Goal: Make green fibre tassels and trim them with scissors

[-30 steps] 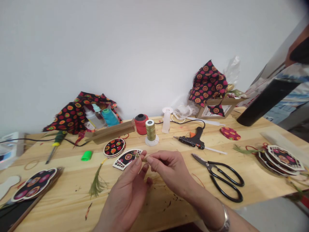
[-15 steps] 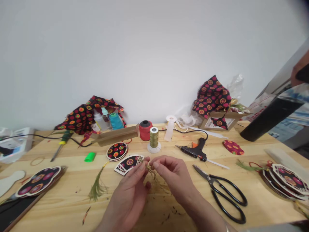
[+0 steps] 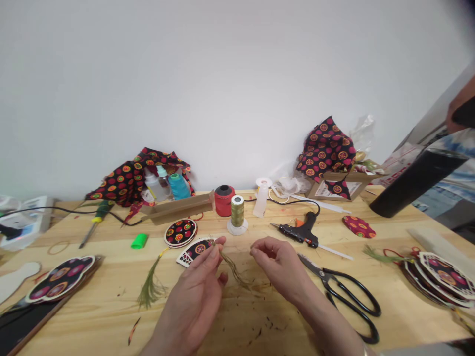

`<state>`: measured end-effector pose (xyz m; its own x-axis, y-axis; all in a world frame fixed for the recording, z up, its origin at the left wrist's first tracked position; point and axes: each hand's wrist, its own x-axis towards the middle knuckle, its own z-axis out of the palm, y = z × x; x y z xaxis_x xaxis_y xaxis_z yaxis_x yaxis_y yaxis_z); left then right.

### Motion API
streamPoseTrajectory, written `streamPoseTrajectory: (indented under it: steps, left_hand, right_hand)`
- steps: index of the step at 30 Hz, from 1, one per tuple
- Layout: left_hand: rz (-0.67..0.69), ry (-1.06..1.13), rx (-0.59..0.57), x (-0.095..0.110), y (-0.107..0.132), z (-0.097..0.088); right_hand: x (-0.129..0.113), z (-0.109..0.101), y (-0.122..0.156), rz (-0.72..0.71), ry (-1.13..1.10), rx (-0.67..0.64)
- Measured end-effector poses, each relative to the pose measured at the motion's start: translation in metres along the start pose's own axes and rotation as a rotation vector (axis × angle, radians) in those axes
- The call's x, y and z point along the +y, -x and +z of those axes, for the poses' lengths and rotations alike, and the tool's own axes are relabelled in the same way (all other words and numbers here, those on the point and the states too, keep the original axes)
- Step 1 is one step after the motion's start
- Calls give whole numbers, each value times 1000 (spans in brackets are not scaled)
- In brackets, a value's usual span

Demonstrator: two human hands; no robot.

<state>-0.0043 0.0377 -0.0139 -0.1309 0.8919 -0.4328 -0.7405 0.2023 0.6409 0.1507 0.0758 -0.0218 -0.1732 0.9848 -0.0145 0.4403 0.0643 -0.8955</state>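
My left hand (image 3: pixel 196 294) clamps olive threads (image 3: pixel 233 268); right hand (image 3: pixel 279 266), 3 o'clock from it, fingertips together; spool (image 3: pixel 237 213) at right's 11 o'clock.

And here's the bundle of olive-green threads (image 3: pixel 234 269), thin and wispy, pinched at its upper part in the fingertips of the left hand (image 3: pixel 196 291)! A short tuft pokes up past the grip, while the longer strands spill out the other side, sweeping down and toward the table's right edge in a loose curve. Bound together up top, splayed and frayed at the bottom, ends going their own way! It's over the middle stretch of the table (image 3: pixel 111 277), well in from the left and right edges; whether those tips touch the wood, I can't tell.
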Motion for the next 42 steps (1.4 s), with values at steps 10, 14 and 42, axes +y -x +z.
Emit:
streamPoseTrajectory:
  steps: [10,14,42]
  left_hand:
    - [140,-131,59,-2,4,4]
    - [161,-161,47,-2,6,5]
    - [290,-284,8,-7,11,6]
  right_hand:
    - [-12,-3,4,-310,-88,60]
    - [-17,-1,8,-388,-195,-117]
    - [-28,-6,15,-297,-383,-93]
